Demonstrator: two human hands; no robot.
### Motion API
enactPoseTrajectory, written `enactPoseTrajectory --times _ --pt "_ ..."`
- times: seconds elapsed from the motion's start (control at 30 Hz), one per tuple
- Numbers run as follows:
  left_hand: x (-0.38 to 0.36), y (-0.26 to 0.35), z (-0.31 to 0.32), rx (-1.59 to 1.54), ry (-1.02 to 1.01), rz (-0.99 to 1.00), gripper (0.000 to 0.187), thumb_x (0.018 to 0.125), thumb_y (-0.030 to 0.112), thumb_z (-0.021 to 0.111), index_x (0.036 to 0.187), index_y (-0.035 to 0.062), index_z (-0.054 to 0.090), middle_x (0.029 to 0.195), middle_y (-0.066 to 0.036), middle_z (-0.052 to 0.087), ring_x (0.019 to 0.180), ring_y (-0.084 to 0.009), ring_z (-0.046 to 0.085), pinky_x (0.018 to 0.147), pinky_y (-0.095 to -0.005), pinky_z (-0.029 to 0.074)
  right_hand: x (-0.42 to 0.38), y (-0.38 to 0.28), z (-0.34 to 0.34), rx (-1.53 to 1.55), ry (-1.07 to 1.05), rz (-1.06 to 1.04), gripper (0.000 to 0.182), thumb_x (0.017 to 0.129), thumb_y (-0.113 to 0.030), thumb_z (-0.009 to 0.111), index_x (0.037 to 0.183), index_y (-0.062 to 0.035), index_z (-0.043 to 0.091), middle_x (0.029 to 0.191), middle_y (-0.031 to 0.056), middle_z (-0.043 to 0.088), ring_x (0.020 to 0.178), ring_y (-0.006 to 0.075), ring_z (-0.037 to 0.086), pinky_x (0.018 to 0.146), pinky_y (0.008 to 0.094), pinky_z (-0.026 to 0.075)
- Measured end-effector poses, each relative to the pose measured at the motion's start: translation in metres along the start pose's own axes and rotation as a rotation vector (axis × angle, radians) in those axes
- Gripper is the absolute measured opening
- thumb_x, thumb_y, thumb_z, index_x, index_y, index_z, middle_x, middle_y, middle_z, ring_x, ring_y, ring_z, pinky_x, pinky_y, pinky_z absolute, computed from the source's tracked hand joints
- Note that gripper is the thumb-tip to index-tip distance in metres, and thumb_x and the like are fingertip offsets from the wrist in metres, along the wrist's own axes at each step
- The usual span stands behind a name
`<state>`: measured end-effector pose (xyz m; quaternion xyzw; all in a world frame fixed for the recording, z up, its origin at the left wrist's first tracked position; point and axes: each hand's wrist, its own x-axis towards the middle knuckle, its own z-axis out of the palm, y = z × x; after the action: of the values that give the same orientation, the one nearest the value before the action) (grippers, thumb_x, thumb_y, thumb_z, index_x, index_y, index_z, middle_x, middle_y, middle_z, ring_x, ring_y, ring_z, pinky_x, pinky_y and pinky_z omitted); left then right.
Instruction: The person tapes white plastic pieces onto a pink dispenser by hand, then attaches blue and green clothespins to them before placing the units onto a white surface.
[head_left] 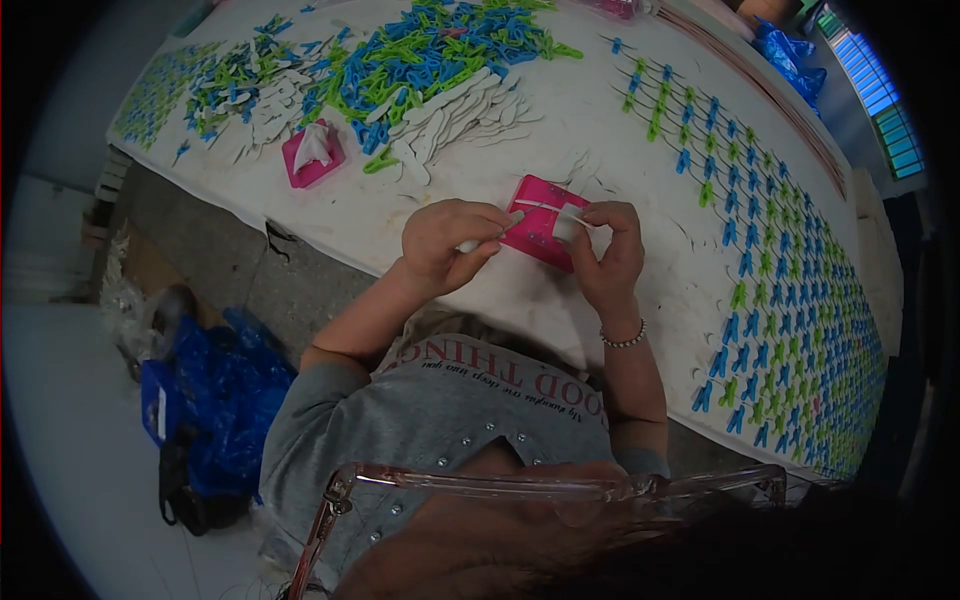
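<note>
The block (530, 238) was coloured hot pink, the loose strips (450, 122) off-white. Blue and lime green were mingled in the heaped clips (425, 55) and repeated in bands across the laid-out clips (746, 263). The grey shirt (445, 405) was printed with reddish and dark lettering.

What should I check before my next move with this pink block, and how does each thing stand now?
1. Pink block on the table: ok.
2. Left hand gripping a white piece: ok.
3. Right hand pinching a white part at the block: ok.
4. White part's fit against the block: cannot tell, partly hidden.
5. Loose clips heaped beyond the hands: ok.
6. Rows of clips clear of both hands: ok.
</note>
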<state>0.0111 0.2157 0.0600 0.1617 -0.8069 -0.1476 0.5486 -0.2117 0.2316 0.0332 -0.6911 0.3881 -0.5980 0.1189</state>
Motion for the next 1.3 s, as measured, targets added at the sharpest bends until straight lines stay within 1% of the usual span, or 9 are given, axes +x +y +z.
enactPoseTrajectory --times 0.17,0.37,0.43,0.5,0.7,0.77,0.93,1.0,1.3 --pt "0.0 -0.001 -0.001 0.045 -0.014 -0.005 0.014 0.084 0.004 0.062 0.096 0.0054 0.054 0.091 -0.017 0.066 0.074 -0.0253 0.066 0.061 -0.0322 0.052 0.001 -0.001 0.0 0.009 0.006 0.016 0.023 0.073 0.007 0.062 0.092 -0.003 0.054 0.088 0.0104 0.058 0.081 0.0239 0.055 0.073 0.0329 0.046" --pt "0.0 0.0 -0.001 0.092 -0.056 0.028 0.016 0.084 0.006 0.062 0.097 0.0056 0.053 0.091 -0.016 0.066 0.076 -0.0262 0.066 0.061 -0.0328 0.052 -0.004 0.003 0.002 0.15 0.047 0.13 0.02 0.076 0.007 0.062 0.092 -0.0025 0.053 0.09 0.0085 0.057 0.079 0.0173 0.055 0.072 0.0279 0.046" --pt "0.001 -0.001 0.0 0.105 -0.039 0.032 0.016 0.084 0.006 0.062 0.097 0.0055 0.053 0.091 -0.016 0.066 0.076 -0.0265 0.066 0.061 -0.0331 0.052 -0.006 0.004 -0.001 0.183 -0.018 0.185 0.028 0.078 0.013 0.059 0.099 -0.0019 0.047 0.097 0.0086 0.054 0.087 0.0145 0.051 0.081 0.0266 0.043" --pt "0.0 0.0 0.0 0.037 0.071 0.045 0.027 0.072 0.006 0.073 0.094 0.0088 0.057 0.095 -0.008 0.068 0.075 -0.024 0.066 0.058 -0.0319 0.049 -0.007 0.005 -0.001 0.207 -0.016 0.194 0.028 0.078 0.013 0.059 0.099 -0.002 0.047 0.097 0.0087 0.054 0.087 0.0144 0.051 0.081 0.0267 0.043" --pt "-0.003 0.002 -0.003 0.056 -0.035 0.046 0.022 0.074 0.008 0.072 0.092 0.0081 0.059 0.097 -0.008 0.068 0.077 -0.0236 0.066 0.06 -0.0318 0.05 -0.004 0.001 0.001 0.295 0.019 0.245 0.026 0.079 0.01 0.059 0.099 -0.002 0.048 0.094 0.007 0.055 0.084 0.0125 0.051 0.077 0.0253 0.044" --pt "-0.004 -0.002 0.002 0.065 -0.008 0.039 0.021 0.075 0.01 0.072 0.091 0.0083 0.059 0.097 -0.008 0.068 0.078 -0.0236 0.066 0.06 -0.032 0.05 -0.004 0.0 0.001 0.332 0.041 0.258 0.023 0.08 0.007 0.06 0.098 -0.0018 0.049 0.092 0.0053 0.055 0.08 0.0109 0.051 0.074 0.0241 0.044" --pt "-0.004 0.0 -0.002 0.031 0.078 0.028 0.02 0.076 0.013 0.072 0.091 0.009 0.059 0.096 -0.007 0.068 0.077 -0.0234 0.066 0.06 -0.0323 0.05 -0.004 -0.001 0.001 0.439 0.036 0.356 0.024 0.081 0.008 0.059 0.1 -0.0012 0.048 0.092 0.0055 0.054 0.083 0.0106 0.05 0.078 0.0241 0.043" --pt "0.002 0.005 -0.009 0.061 -0.051 0.095 0.015 0.087 0.01 0.061 0.098 0.0053 0.052 0.092 -0.016 0.066 0.074 -0.0267 0.066 0.06 -0.034 0.052 -0.004 0.0 0.0 0.461 0.033 0.368 0.024 0.081 0.008 0.059 0.1 -0.0011 0.048 0.092 0.0054 0.054 0.084 0.0105 0.05 0.078 0.024 0.042" --pt "0.006 0.003 -0.01 0.112 -0.042 0.088 0.014 0.086 0.009 0.061 0.096 0.0051 0.053 0.093 -0.016 0.066 0.074 -0.0264 0.066 0.061 -0.0343 0.052 -0.001 0.003 -0.003 0.521 0.043 0.417 0.025 0.08 0.009 0.058 0.1 -0.0012 0.047 0.093 0.0049 0.054 0.085 0.0095 0.05 0.078 0.0232 0.041"
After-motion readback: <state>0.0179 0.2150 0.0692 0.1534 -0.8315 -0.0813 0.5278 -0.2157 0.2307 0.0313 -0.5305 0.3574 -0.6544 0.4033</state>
